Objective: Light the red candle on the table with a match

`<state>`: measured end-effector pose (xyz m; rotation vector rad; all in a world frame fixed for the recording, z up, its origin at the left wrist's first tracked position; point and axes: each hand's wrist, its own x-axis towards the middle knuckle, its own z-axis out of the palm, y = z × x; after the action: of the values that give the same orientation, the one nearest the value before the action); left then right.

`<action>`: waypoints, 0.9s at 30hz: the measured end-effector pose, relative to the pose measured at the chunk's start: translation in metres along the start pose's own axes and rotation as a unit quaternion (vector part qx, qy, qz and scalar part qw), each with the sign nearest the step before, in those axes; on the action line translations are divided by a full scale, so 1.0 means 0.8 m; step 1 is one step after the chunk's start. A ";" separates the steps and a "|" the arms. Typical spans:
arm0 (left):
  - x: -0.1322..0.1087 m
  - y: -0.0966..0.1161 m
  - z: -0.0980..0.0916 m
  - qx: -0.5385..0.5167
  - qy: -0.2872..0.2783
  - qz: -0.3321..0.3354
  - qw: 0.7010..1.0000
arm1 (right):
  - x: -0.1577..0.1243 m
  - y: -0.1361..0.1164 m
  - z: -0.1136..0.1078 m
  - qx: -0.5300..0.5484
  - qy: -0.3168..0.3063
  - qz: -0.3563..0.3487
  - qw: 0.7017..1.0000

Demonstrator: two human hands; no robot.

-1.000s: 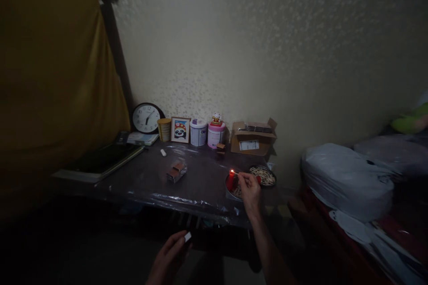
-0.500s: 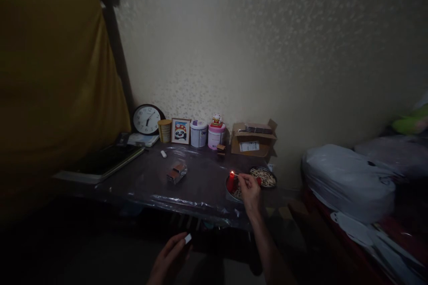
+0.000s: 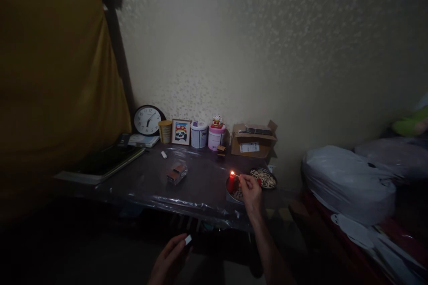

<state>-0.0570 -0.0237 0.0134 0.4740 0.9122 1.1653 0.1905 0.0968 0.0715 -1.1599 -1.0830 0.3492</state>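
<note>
My right hand [image 3: 251, 190] pinches a thin matchstick [image 3: 236, 174] whose tip meets a small orange flame at the top of a red candle [image 3: 231, 184]. The candle stands in a round dish [image 3: 236, 199] near the table's front right. Just behind my right hand is a dark round dish of many matchsticks [image 3: 265, 178]. Low in front of the table edge, my left hand [image 3: 170, 256] holds a small white object [image 3: 188, 240], probably a matchbox, between thumb and fingers. A wrapped pack of brown boxes [image 3: 177, 173] lies on the dark table [image 3: 200, 182].
Along the wall stand a clock [image 3: 147, 120], a yellow cup [image 3: 165, 132], a panda picture [image 3: 181, 132], two canisters [image 3: 199, 135] and an open cardboard box [image 3: 253, 140]. A yellow curtain [image 3: 60, 75] hangs left; white bags [image 3: 347, 182] lie right.
The flame at the candle top looks slightly larger and brighter. Both hands have stayed nearly in place.
</note>
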 end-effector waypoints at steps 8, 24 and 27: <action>0.012 -0.002 -0.005 0.000 0.028 -0.030 0.999 | -0.005 -0.014 -0.001 0.021 0.007 0.003 1.000; 0.009 -0.007 -0.008 0.012 -0.020 -0.020 1.000 | 0.043 -0.007 -0.177 -0.048 0.103 0.072 0.991; 0.023 -0.012 -0.017 0.011 -0.024 -0.028 0.999 | 0.045 0.021 -0.180 -0.058 0.116 0.095 0.987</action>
<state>-0.0607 -0.0116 -0.0080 0.4890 0.8928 1.0895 0.3319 0.0486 0.0756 -1.3762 -0.7995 0.2916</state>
